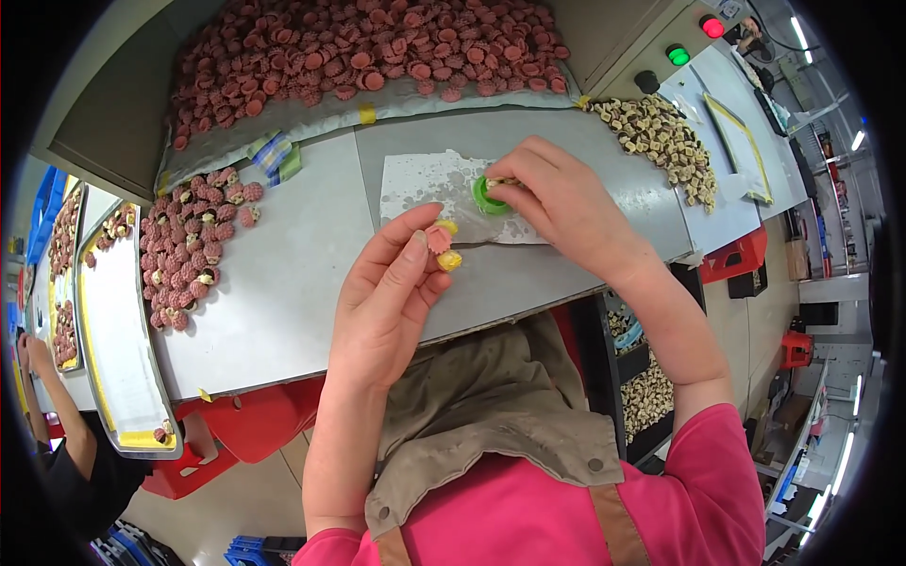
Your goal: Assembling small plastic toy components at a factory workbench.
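Note:
In my left hand (385, 278) a hollow pink shell piece (439, 239) with a scalloped edge is pinched between thumb and fingers. Yellow coverings (450, 260) show on fingertips beside it. My right hand (580, 208) reaches into a small round green dish (488, 200), its thumb and forefinger closed on a small cream piece (497, 180), partly hidden by the fingers. The dish rests on a wet-looking white sheet (415, 179) laid on the grey worktable (302, 226).
A large heap of pink shells (377, 47) fills the back. Filled pink pieces (193, 245) lie at the left, cream-and-dark pieces (656, 137) at the right. A yellow-edged tray (118, 330) stands left, near a co-worker's arm (61, 396). Below right is a black bin (646, 401).

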{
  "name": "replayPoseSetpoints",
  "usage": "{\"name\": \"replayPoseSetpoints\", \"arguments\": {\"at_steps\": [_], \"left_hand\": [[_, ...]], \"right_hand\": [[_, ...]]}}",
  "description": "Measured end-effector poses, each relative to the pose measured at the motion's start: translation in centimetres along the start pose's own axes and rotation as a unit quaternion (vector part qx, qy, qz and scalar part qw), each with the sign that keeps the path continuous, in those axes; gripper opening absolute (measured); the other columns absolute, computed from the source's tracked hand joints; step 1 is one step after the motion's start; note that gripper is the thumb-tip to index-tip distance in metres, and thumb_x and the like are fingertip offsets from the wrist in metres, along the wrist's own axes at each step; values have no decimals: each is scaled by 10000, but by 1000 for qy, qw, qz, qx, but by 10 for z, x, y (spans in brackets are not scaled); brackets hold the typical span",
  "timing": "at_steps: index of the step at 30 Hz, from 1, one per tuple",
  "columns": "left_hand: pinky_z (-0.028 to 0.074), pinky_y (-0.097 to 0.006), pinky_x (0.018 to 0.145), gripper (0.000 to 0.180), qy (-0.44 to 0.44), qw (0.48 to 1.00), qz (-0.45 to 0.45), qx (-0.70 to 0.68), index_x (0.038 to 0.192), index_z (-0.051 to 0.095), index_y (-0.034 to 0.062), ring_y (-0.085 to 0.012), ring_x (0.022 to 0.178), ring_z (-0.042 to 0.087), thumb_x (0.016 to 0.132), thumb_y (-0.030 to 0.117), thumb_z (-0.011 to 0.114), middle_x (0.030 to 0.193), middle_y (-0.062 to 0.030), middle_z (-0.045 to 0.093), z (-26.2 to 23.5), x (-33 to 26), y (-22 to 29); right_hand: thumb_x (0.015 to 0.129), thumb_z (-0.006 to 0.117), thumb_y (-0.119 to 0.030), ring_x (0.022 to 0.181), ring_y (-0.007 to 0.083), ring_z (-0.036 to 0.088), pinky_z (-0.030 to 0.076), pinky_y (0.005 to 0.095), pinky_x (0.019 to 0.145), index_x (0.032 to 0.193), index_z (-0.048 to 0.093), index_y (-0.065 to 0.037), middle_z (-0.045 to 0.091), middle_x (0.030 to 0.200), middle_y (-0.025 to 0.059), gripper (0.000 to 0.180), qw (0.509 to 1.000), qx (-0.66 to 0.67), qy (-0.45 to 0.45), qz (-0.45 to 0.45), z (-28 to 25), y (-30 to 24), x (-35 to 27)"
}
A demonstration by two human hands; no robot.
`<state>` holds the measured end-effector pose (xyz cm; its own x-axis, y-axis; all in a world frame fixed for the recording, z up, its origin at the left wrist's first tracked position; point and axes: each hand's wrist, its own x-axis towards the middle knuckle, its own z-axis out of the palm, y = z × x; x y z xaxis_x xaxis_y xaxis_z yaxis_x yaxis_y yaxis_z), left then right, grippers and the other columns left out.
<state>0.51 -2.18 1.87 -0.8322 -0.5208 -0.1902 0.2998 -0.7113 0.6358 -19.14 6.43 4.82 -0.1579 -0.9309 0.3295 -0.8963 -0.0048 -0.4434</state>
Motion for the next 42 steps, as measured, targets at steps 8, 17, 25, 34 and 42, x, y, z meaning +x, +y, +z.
{"name": "replayPoseSetpoints", "arguments": {"at_steps": [8,17,25,34,42], "left_hand": [[459,-215,794,328,24,998,14,48,1230,492,26,-83,924,555,927,146,537,1056,-14,591,12,-2,-1],[428,-244,840,322,17,995,19,98,1178,517,14,-98,975,537,924,209,557,1081,-33,589,12,-4,-2],[431,-245,832,320,15,997,32,73,1166,522,3,-97,960,540,931,219,546,1057,-45,588,10,-4,-5],[442,-242,853,248,66,941,242,229,1141,547,0,-113,972,548,914,100,559,1045,-42,580,12,-4,-27],[447,-251,871,348,-2,977,86,194,1223,498,6,-130,969,559,888,57,581,1028,-63,583,16,-7,-11]], "right_hand": [[842,601,-90,768,213,570,461,301,681,986,595,-37,572,859,71,154,999,31,-27,-35,-7,13,-3],[897,561,-87,901,83,527,437,244,767,1025,573,-6,574,952,15,151,882,437,-4,177,-5,-28,-17],[882,575,-65,900,119,543,442,253,781,1021,570,-20,570,999,56,146,943,326,23,56,13,-40,-17],[884,579,-76,876,141,559,450,267,772,1033,559,-23,573,980,77,160,953,290,64,59,29,-53,-25],[916,553,-174,895,127,500,419,252,781,1155,501,-24,497,1067,68,286,934,330,113,80,36,-43,-45]]}}
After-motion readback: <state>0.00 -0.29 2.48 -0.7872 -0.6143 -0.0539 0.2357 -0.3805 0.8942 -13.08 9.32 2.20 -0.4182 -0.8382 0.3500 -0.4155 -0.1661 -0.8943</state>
